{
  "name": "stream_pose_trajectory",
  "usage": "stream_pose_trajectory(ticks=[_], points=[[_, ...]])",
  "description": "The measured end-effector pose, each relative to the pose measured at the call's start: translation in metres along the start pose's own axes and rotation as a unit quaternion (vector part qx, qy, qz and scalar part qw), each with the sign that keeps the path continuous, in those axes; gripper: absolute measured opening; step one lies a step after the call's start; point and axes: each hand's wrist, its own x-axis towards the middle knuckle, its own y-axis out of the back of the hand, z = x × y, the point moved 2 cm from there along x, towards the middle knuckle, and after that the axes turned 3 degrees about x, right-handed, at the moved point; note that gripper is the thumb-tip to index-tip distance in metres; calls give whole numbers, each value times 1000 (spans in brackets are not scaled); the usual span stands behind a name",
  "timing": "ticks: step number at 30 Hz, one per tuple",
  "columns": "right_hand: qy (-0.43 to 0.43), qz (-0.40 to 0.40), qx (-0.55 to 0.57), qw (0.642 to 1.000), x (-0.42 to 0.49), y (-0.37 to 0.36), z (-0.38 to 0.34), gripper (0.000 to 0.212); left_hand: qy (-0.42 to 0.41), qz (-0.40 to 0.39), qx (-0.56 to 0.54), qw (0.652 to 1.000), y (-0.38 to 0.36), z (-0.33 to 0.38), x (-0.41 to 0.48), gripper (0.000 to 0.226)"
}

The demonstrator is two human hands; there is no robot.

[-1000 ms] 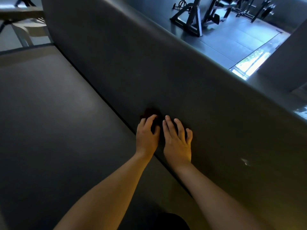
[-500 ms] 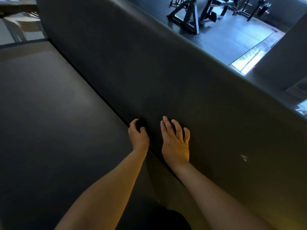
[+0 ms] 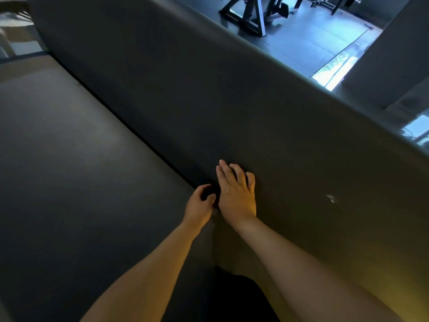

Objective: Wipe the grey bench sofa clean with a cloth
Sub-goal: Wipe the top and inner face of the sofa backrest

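Observation:
The grey bench sofa fills the view: its seat (image 3: 81,159) lies to the left and its backrest (image 3: 232,101) rises to the right, with a dark seam between them. My left hand (image 3: 199,208) is curled at the seam around a small dark cloth (image 3: 207,193), which is mostly hidden by my fingers and the shadow. My right hand (image 3: 235,194) lies flat on the lower backrest just right of it, fingers slightly apart, holding nothing.
A small white mark (image 3: 331,198) shows on the backrest to the right of my hands. Behind the backrest is a gym floor with a metal rack (image 3: 248,17) and a bright strip of light (image 3: 334,68). Pale furniture (image 3: 14,24) stands past the seat's far end.
My left hand slid down the backrest to the seam and curled tighter on the cloth. My right hand stayed flat in nearly the same spot.

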Motion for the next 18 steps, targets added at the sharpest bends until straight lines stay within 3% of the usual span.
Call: stream_pose_trajectory(ticks=[4, 6, 10, 13, 18], points=[[-25, 82, 144, 986, -3, 5, -10, 53, -26, -34, -26, 999, 23, 40, -1, 26], [-76, 123, 284, 948, -1, 9, -17, 43, -43, -64, -36, 996, 29, 61, 0, 25], [-222, 109, 537, 806, -2, 33, -34, 40, -54, -123, 18, 991, 41, 86, 0, 27], [-316, 117, 624, 705, -16, 59, -51, 30, -46, -184, 56, 980, 59, 110, -17, 28], [-378, 129, 726, 560, -44, 129, -99, 22, -44, -253, 122, 959, 98, 190, -69, 29]])
